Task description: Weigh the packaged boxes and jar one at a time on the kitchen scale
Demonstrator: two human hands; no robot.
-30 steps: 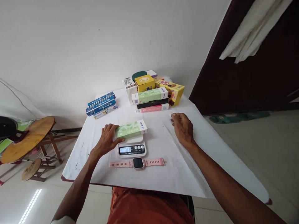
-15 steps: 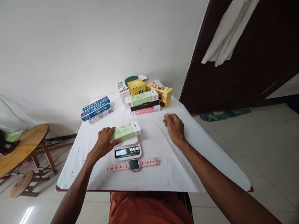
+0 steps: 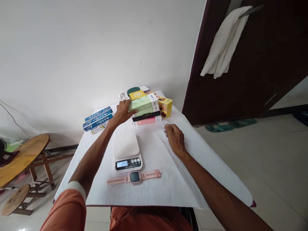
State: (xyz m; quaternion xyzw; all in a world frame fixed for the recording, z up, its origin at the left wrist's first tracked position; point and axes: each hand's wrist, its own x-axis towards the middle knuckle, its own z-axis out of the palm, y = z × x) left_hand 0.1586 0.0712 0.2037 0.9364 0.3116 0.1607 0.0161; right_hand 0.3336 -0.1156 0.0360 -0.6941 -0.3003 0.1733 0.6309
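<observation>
My left hand (image 3: 124, 112) grips the left end of a light green toothpaste box (image 3: 143, 102), holding it at the top of a small stack. Beneath it are another green box (image 3: 156, 109), a black box (image 3: 146, 116) and a pink box (image 3: 147, 121). My right hand (image 3: 175, 138) rests on the cloth to the right of the stack, fingers curled in and nothing visible in them. Nearer to me lies a white kitchen scale (image 3: 126, 144) with a bare platform and a lit display that seems to read 217. A pink-strapped smartwatch (image 3: 135, 177) lies flat in front of it.
Several blue boxes (image 3: 98, 117) lie at the table's left, with a small box (image 3: 97, 129) before them. Behind the stack stand yellow boxes (image 3: 166, 106), a white carton (image 3: 123, 96) and a round green lid (image 3: 133, 91). A wall (image 3: 96, 64) rises behind the white tablecloth (image 3: 192, 179).
My left hand has carried the green box from the scale up to the stack. The scale's platform is uncovered and its reading has changed. My right hand stays about where it was.
</observation>
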